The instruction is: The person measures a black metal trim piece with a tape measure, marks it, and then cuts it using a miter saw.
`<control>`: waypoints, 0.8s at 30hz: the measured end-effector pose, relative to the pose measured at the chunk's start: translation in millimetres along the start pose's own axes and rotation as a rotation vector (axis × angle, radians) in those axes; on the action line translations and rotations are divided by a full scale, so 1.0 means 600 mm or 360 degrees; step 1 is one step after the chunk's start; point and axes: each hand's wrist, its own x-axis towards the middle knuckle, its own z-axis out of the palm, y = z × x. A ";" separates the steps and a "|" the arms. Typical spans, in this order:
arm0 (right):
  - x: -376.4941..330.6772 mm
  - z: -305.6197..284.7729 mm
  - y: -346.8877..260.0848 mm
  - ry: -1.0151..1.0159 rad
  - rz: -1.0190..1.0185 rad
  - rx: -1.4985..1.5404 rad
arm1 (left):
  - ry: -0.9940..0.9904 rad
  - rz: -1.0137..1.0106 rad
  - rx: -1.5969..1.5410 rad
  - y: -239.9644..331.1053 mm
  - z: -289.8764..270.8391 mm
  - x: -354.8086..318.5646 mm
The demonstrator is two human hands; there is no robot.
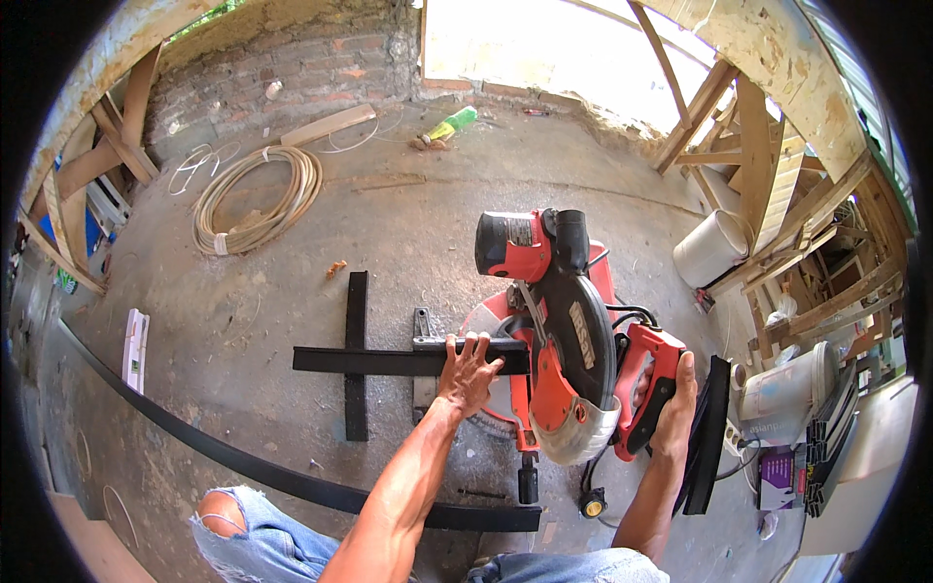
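A red and black miter saw [575, 340] stands on the floor in front of me. My left hand [469, 374] presses a short black bar [369, 361] onto the saw's base, its fingers curled over the bar and against the fence. The bar's right end reaches up to the blade area, where the guard hides the blade. My right hand [673, 403] is wrapped around the saw's red and black handle [649, 389]; part of its fingers is hidden behind the grip. Under the bar's left part lies another black piece [357, 418], set crosswise.
A long black strip [282, 478] lies on the floor to my left. More black pieces [714, 437] rest right of the handle. Farther off are a coiled hose [209, 209], a green bottle [457, 121], a white bucket [712, 249] and a purple box [777, 478]. A spirit level [136, 352] lies far left.
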 end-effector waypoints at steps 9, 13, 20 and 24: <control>-0.002 0.001 0.001 0.0009 0.0050 0.0014 | -0.0004 -0.0013 -0.0030 -0.002 0.000 -0.001; -0.001 -0.002 0.006 0.0020 0.0052 0.0059 | -0.0009 -0.0017 -0.0096 0.001 -0.005 0.003; -0.002 -0.001 0.007 0.0021 0.0026 0.0020 | -0.0003 -0.0014 -0.0100 0.002 -0.008 0.002; -0.002 -0.002 0.005 -0.0003 0.0010 0.0023 | -0.0017 -0.0018 -0.0089 0.001 -0.006 0.002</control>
